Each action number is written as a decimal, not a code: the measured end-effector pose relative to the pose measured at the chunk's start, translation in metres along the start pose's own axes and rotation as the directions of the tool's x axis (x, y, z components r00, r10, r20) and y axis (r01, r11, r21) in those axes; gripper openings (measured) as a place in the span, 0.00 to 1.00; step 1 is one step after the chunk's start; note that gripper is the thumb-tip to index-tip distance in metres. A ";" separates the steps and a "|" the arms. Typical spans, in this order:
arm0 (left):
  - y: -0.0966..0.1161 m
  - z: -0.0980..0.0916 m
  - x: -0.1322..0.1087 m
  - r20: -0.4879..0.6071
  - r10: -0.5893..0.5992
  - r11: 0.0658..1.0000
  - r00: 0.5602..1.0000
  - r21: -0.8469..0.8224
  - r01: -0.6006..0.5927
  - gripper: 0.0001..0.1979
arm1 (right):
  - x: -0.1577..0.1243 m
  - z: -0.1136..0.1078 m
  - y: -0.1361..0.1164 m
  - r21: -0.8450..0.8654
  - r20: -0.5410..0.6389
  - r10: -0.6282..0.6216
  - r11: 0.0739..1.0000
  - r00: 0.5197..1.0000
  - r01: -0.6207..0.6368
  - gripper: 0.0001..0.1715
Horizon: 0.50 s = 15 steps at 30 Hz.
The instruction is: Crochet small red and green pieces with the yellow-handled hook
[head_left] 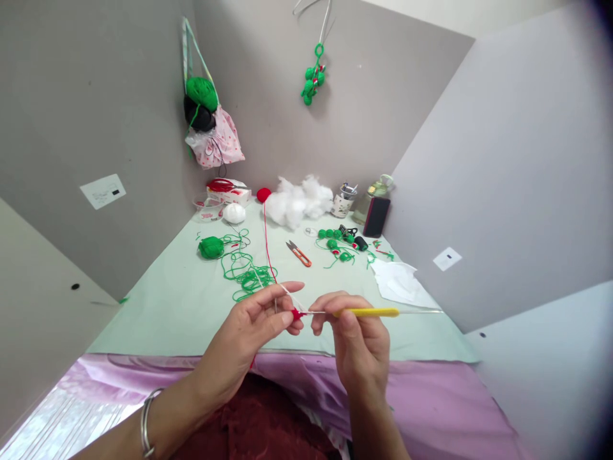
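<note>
Between thumb and fingers, my left hand (pixel 256 322) pinches a small piece of red crochet work (pixel 297 314). A red yarn strand (pixel 268 239) and a white one run up from this hand, over its raised index finger. My right hand (pixel 361 335) grips a crochet hook (pixel 371 312) by its yellow handle, and the metal tip points left into the red work. Straight back from my hands, the red strand leads to a red yarn ball (pixel 263 195). A loose tangle of green yarn (pixel 249 275) lies just beyond my left hand.
Orange thread snips (pixel 299 253) lie mid-table. White stuffing (pixel 299 201), a pen cup (pixel 343 201), a bottle (pixel 378 191) and a phone (pixel 377 217) stand at the back. Green crocheted balls (pixel 334 243) and white sheets (pixel 396 282) are to the right; a green yarn ball (pixel 211 247) is left.
</note>
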<state>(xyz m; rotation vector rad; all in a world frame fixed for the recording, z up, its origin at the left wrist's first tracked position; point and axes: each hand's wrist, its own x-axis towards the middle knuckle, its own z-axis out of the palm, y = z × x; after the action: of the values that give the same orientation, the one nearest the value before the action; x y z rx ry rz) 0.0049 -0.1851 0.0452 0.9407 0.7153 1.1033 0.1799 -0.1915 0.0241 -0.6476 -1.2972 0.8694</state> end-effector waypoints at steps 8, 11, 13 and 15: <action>0.000 0.003 0.002 -0.017 0.051 0.998 0.999 0.035 -0.051 0.17 | -0.002 -0.001 -0.001 -0.089 0.043 -0.087 0.992 0.995 0.091 0.14; -0.002 0.002 0.001 -0.034 0.071 0.995 0.997 0.068 -0.068 0.18 | -0.004 -0.002 -0.003 -0.244 0.075 -0.177 0.951 0.981 0.190 0.15; -0.004 0.001 0.000 -0.053 0.094 0.991 0.994 0.096 -0.089 0.18 | -0.007 -0.004 -0.005 -0.336 0.143 -0.223 0.906 0.964 0.259 0.15; -0.005 0.000 0.000 -0.076 0.140 0.981 0.987 0.147 -0.128 0.19 | -0.008 -0.005 -0.006 -0.390 0.206 -0.242 0.868 0.948 0.307 0.16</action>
<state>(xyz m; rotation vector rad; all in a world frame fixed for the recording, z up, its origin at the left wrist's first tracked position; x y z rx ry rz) 0.0066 -0.1863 0.0403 1.0802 0.8186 1.2292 0.1856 -0.2014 0.0237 -0.7149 -1.6902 0.4079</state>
